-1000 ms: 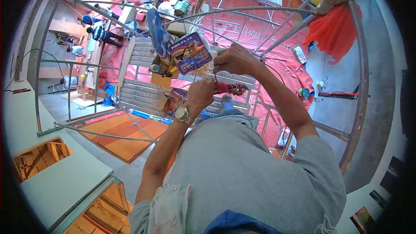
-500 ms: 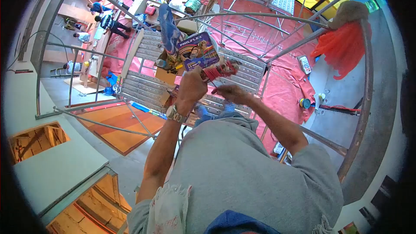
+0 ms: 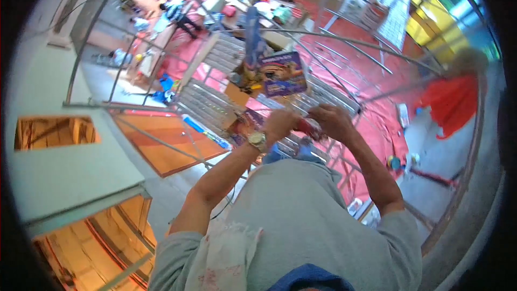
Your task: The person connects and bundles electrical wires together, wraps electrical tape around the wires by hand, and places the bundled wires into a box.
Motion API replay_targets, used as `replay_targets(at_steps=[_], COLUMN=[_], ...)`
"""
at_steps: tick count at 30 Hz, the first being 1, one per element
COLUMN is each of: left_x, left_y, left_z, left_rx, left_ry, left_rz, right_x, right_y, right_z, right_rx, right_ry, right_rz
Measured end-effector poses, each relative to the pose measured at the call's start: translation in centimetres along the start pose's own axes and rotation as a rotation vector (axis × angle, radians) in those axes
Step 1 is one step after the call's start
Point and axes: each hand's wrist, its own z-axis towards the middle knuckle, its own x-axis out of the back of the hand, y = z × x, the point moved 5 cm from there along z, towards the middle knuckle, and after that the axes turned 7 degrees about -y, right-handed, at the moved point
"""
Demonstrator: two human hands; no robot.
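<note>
A bundle wound with red cord (image 3: 311, 129) is held in front of my chest, blurred by motion. My left hand (image 3: 281, 124), with a watch on its wrist, closes round one end of it. At its other end, my right hand (image 3: 331, 120) has its fingers curled down over it; the fingertips are partly hidden. Just beyond the hands, a purple printed cardboard box (image 3: 283, 74) stands on the metal scaffold planks (image 3: 204, 102). Blue jeans-like cloth (image 3: 253, 37) hangs beside that box. An open carton (image 3: 237, 94) with small items sits to its left.
Scaffold tubes (image 3: 371, 48) surround me, with a red net-like cloth (image 3: 451, 105) hanging at the right. Far below, pink sheeting (image 3: 371, 145) covers the floor. Several people work at the far left. A pale panel with an opening (image 3: 59, 132) lies at the left.
My right hand has risen to the bundle, where before it pinched a thin strand below it. The bundle has swung down, away from the purple box. The view has turned and shifted.
</note>
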Motion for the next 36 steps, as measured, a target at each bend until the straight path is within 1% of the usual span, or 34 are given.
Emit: replay_targets(at_steps=[1, 2, 3, 4, 5, 6, 7, 8, 9, 10, 11, 12, 13, 14, 15, 16, 17, 18, 19, 20, 22, 23, 24, 26, 27, 29, 30, 32, 33, 34, 35, 36], left_x=[-0.5, -0.6, -0.5, 0.5, 1.4, 2.1, 2.8, 3.2, 3.7, 4.4, 5.3, 6.0, 6.1, 5.7, 5.2, 4.3, 3.5, 3.2, 4.3, 4.2, 2.9, 2.1, 1.6, 0.2, -0.3, 0.1, 0.3, 1.1, 2.0, 2.1, 2.3, 2.6], left_y=[0.6, 1.1, 1.0, 1.4, 1.9, 2.1, 2.2, 2.1, 1.8, 1.6, 1.2, 0.6, 0.2, -1.1, -2.2, -2.8, -3.9, -4.8, -5.6, -6.5, -7.9, -8.4, -8.7, -9.8, -10.3, -11.2, -12.0, -13.0, -12.6, -12.4, -12.3, -12.3], left_z=[-0.3, -0.8, -1.3, -1.9, -2.4, -2.8, -3.2, -3.5, -3.9, -4.2, -4.6, -5.0, -5.2, -5.4, -5.7, -5.6, -5.6, -5.7, -6.3, -6.4, -6.3, -6.4, -6.2, -5.9, -5.7, -5.6, -5.6, -6.2, -6.7, -6.7, -6.5, -6.4], left_rx=[-0.037, -0.083, -0.055, -0.077, -0.104, -0.088, -0.084, -0.081, -0.094, -0.086, -0.039, 0.004, 0.002, 0.116, 0.233, 0.233, 0.226, 0.216, 0.275, 0.273, 0.328, 0.365, 0.365, 0.424, 0.428, 0.333, 0.338, 0.511, 0.475, 0.474, 0.474, 0.475], left_ry=[0.025, 0.049, 0.064, 0.064, 0.062, 0.073, 0.095, 0.118, 0.149, 0.159, 0.209, 0.259, 0.26, 0.293, 0.324, 0.323, 0.427, 0.529, 0.564, 0.563, 0.412, 0.412, 0.409, 0.433, 0.436, 0.563, 0.566, 0.456, 0.468, 0.464, 0.465, 0.468], left_rz=[0.002, 0.003, 0.006, -0.074, -0.155, -0.155, -0.229, -0.301, -0.409, -0.409, -0.492, -0.574, -0.574, -0.708, -0.841, -0.841, -0.985, -1.128, -0.844, -0.845, -0.838, -0.923, -0.923, -1.03, -1.032, -1.162, -1.162, -1.265, -1.423, -1.425, -1.329, -1.231], right_x=[0.2, 0.9, 1.5, 1.1, -0.1, -1.3, -2.0, -3.5, -5.3, -6.5, -7.8, -9.4, -10.4, -10.1, -10.6, -9.7, -9.1, -10.1, -10.4, -10.5, -9.8, -9.7, -9.6, -8.9, -8.4, -8.1, -8.3, -9.3, -9.4, -8.9, -8.6, -8.7], right_y=[-0.2, -0.3, 0.0, 0.9, 2.9, 4.2, 4.5, 5.1, 6.1, 6.9, 6.2, 7.1, 7.2, 3.5, 2.3, -0.5, -0.7, -0.6, -1.1, -1.8, -3.1, -3.4, -3.4, -3.9, -4.2, -4.5, -3.8, -2.0, -0.8, 0.2, 1.1, 2.0], right_z=[0.7, 1.3, 1.7, 2.1, 2.2, 2.5, 2.5, 2.6, 2.7, 2.4, 1.9, 1.4, 1.0, 0.8, 1.8, 2.3, 3.2, 3.0, 2.7, 2.5, 2.0, 1.8, 1.7, 1.7, 1.5, 0.9, 0.2, -1.3, -1.7, -2.0, -2.2, -2.3], right_rx=[0.044, 0.037, 0.024, 0.05, -0.022, -0.096, -0.198, -0.181, -0.263, -0.348, -0.417, -0.413, 0.007, 0.422, 0.375, 0.375, 0.058, -0.259, -0.355, -0.357, -0.227, -0.205, -0.207, -0.308, -0.306, -0.293, -0.29, -0.192, -0.192, -0.172, -0.151, -0.152], right_ry=[-0.009, 0.018, 0.041, 0.032, 0.001, -0.035, -0.021, -0.033, -0.049, -0.063, -0.049, -0.05, 0.157, 0.343, 0.328, 0.328, 0.121, -0.091, -0.19, -0.189, 0.011, -0.003, -0.003, -0.172, -0.177, -0.243, -0.247, -0.445, -0.445, -0.398, -0.35, -0.35], right_rz=[0.005, 0.094, 0.181, 0.181, 0.312, 0.44, 0.48, 0.477, 0.523, 0.566, 0.816, 0.812, 0.111, -0.598, -0.779, -0.779, -0.109, 0.56, 0.598, 0.597, 0.614, 0.597, 0.599, 0.581, 0.581, 0.552, 0.554, 0.35, 0.351, 0.331, 0.31, 0.308])
